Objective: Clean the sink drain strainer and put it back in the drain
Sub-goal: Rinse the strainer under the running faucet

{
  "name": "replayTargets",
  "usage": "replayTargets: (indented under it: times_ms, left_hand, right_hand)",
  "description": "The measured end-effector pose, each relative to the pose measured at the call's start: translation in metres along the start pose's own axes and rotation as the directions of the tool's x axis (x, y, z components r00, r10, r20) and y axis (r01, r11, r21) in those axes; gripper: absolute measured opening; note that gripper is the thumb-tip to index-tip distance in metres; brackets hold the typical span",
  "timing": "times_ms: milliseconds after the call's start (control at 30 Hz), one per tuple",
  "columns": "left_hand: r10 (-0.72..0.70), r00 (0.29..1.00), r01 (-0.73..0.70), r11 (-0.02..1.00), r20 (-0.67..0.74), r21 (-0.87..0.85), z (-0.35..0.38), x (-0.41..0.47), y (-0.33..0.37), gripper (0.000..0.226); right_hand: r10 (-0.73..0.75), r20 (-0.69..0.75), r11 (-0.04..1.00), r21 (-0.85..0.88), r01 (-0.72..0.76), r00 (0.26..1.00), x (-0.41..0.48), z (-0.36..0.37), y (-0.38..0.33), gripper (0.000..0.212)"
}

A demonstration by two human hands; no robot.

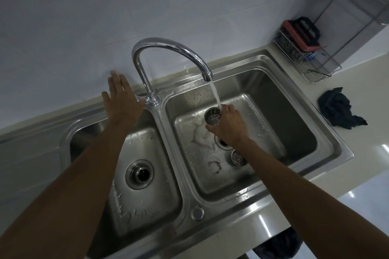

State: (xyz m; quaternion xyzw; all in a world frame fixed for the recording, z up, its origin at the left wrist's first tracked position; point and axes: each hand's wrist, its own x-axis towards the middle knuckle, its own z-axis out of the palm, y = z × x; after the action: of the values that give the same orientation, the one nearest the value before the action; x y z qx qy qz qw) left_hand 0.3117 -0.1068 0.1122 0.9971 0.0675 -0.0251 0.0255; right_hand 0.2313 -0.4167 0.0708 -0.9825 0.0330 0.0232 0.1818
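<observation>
The left hand [121, 99] lies with fingers straight and spread beside the base of the faucet [140, 69], gripping nothing. To its right, the strainer [212, 117] (a perforated metal cup) is held near upright by the right hand [228, 125], whose fingers curl round its right side. Its mouth faces up toward the spout, and water [215, 94] falls at the fingertips. The open drain [222, 143] shows just beneath the wrist.

Pretty dim overall, bluish cast; glare on the faucet [168, 48] and worktop [357, 174] at 4 o'clock, wide-angle bending at the edges.
</observation>
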Motion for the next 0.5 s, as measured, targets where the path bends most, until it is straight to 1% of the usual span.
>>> replayTargets:
  times_ms: [67,167,267,400,500]
  left_hand:
    - [0.049,0.999,-0.048,0.999,-0.021,0.024,0.003,-0.018,0.011,0.101]
    - [0.149,0.987,-0.152,0.987,-0.066,-0.042,0.021,-0.066,0.037,0.093]
    - [0.221,0.975,-0.219,0.97,0.007,-0.11,0.05,-0.113,0.06,0.094]
    - [0.281,0.953,-0.266,0.955,0.115,-0.13,0.087,-0.157,0.072,0.097]
    - [0.297,0.944,-0.286,0.954,0.145,-0.091,0.106,-0.175,0.076,0.098]
  right_hand:
    - [0.034,-0.015,0.998,0.061,-0.033,0.999,0.002,0.0,-0.001,0.082]
    - [0.108,-0.055,0.974,0.205,-0.095,0.993,0.003,-0.003,-0.004,0.081]
    - [0.112,-0.066,0.962,0.255,-0.091,0.992,-0.003,-0.003,-0.007,0.081]
    - [0.067,-0.051,0.972,0.227,-0.053,0.996,-0.018,0.001,0.007,0.082]
    - [0.186,-0.046,0.947,0.275,-0.166,0.982,-0.016,-0.004,0.025,0.082]
